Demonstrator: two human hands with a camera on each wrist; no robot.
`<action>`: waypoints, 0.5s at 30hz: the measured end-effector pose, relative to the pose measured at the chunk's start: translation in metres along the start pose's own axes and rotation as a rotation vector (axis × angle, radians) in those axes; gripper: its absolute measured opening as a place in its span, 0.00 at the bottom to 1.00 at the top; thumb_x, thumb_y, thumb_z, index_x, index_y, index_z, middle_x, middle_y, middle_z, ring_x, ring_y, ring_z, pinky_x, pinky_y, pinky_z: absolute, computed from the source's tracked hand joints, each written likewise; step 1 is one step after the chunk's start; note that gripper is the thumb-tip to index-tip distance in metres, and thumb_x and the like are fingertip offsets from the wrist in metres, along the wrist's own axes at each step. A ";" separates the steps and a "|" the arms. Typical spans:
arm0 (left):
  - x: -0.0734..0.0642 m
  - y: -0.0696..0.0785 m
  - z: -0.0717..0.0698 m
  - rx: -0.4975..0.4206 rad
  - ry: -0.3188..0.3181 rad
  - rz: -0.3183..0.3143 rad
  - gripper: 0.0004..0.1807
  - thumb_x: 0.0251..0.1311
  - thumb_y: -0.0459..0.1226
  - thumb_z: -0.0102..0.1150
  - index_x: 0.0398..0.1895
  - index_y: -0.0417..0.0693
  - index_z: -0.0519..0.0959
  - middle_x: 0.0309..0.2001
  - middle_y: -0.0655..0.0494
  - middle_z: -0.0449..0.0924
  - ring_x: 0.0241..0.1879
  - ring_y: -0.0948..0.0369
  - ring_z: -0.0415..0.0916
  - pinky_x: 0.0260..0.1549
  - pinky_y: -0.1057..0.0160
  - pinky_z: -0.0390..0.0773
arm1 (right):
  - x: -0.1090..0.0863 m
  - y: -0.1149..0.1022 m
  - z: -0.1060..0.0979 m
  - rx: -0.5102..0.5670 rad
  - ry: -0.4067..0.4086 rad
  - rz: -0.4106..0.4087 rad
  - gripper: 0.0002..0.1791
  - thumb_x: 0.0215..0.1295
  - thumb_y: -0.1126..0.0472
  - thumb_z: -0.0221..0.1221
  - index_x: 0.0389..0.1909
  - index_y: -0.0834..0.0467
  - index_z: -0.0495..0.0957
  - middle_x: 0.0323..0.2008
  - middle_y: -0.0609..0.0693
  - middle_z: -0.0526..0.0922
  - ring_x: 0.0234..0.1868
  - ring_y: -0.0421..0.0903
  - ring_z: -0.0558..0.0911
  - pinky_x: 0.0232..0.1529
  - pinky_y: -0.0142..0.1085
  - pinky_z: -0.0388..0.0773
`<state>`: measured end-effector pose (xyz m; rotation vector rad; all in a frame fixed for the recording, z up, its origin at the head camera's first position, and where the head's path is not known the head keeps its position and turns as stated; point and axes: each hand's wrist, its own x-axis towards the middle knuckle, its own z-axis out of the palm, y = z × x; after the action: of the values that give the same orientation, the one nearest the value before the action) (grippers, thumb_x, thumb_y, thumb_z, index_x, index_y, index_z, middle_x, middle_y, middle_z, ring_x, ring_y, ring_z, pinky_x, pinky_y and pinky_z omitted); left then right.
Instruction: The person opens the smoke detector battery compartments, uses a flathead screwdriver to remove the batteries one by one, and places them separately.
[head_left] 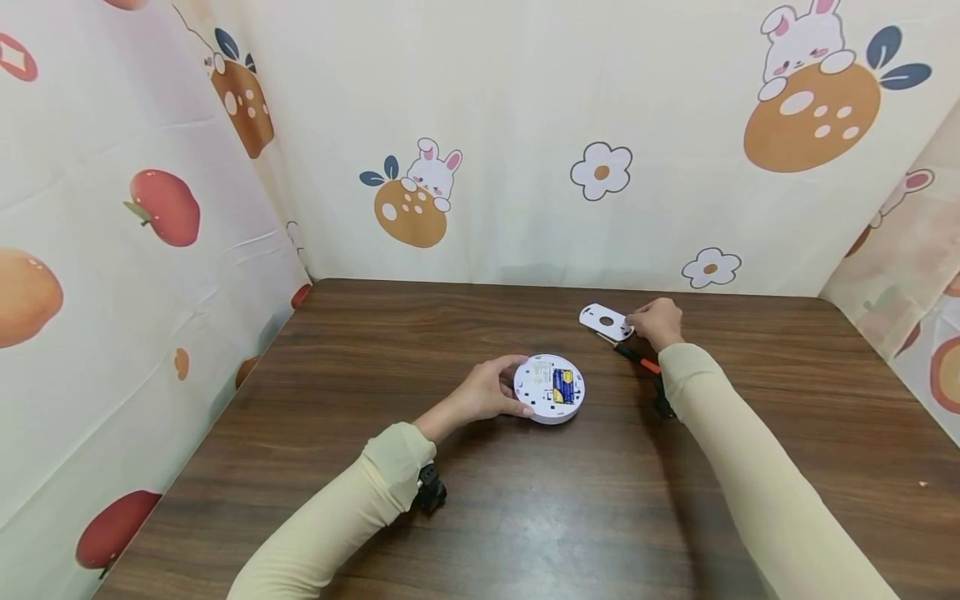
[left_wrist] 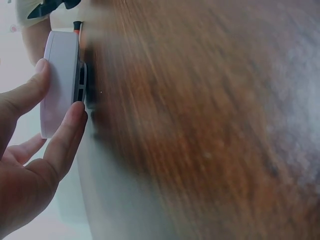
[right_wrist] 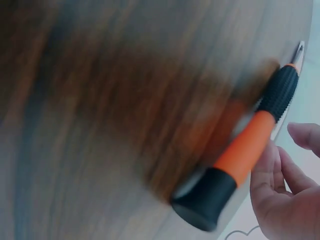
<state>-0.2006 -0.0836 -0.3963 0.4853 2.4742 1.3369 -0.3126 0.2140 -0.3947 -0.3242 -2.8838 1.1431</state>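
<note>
My left hand (head_left: 487, 390) grips the rim of a round white smoke detector (head_left: 536, 375), thumb and fingers spread around its left side. Its flat back, with a blue and yellow label, faces up. In the left wrist view the smoke detector (left_wrist: 62, 80) shows its side, with dark slots next to the table. At the far right my right hand (head_left: 660, 323) has its fingertips at the right end of a white mounting plate (head_left: 592, 317). In the right wrist view the thumb stands apart from the fingers. An orange and black screwdriver (right_wrist: 245, 145) lies beside that hand.
Brown wood-grain table (head_left: 360, 333) beneath everything. A printed curtain (head_left: 510, 100) rises behind the far edge and along both sides. In the head view the screwdriver (head_left: 628, 353) lies slanted, its shaft close to the mounting plate.
</note>
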 end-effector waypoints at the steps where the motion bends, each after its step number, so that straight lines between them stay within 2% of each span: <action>1: 0.000 0.001 0.000 0.002 0.002 0.000 0.44 0.44 0.34 0.76 0.66 0.40 0.65 0.45 0.46 0.76 0.35 0.60 0.77 0.35 0.67 0.81 | -0.002 -0.001 -0.002 -0.004 -0.008 -0.007 0.16 0.57 0.64 0.60 0.40 0.74 0.81 0.15 0.49 0.79 0.22 0.43 0.75 0.23 0.31 0.70; 5: -0.001 0.002 0.002 0.002 0.013 -0.007 0.44 0.43 0.34 0.76 0.66 0.39 0.65 0.46 0.46 0.75 0.36 0.59 0.77 0.36 0.67 0.81 | -0.009 -0.003 -0.007 -0.035 -0.037 -0.035 0.16 0.57 0.63 0.58 0.38 0.74 0.81 0.18 0.52 0.80 0.23 0.44 0.74 0.22 0.31 0.71; 9: -0.003 0.002 0.003 0.007 0.020 -0.014 0.44 0.44 0.36 0.76 0.66 0.38 0.64 0.47 0.45 0.75 0.37 0.58 0.78 0.36 0.67 0.81 | -0.016 -0.003 -0.011 -0.105 -0.112 -0.091 0.17 0.57 0.61 0.58 0.34 0.73 0.82 0.19 0.53 0.79 0.25 0.48 0.74 0.21 0.32 0.70; 12: -0.005 0.002 0.004 0.006 0.021 -0.008 0.44 0.45 0.37 0.76 0.66 0.38 0.64 0.47 0.44 0.74 0.38 0.58 0.78 0.36 0.66 0.81 | -0.021 -0.002 -0.013 -0.137 -0.197 -0.133 0.17 0.56 0.57 0.61 0.29 0.71 0.83 0.18 0.51 0.77 0.24 0.47 0.72 0.21 0.32 0.69; 15: -0.007 0.001 0.004 -0.019 0.019 0.002 0.42 0.47 0.36 0.75 0.66 0.38 0.64 0.46 0.44 0.74 0.37 0.58 0.78 0.33 0.66 0.82 | -0.024 -0.001 -0.014 -0.145 -0.248 -0.141 0.17 0.54 0.55 0.65 0.20 0.67 0.82 0.14 0.47 0.72 0.24 0.46 0.69 0.22 0.32 0.67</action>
<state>-0.1923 -0.0832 -0.3968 0.4734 2.4746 1.3703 -0.2882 0.2176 -0.3825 0.0232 -3.1503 1.0202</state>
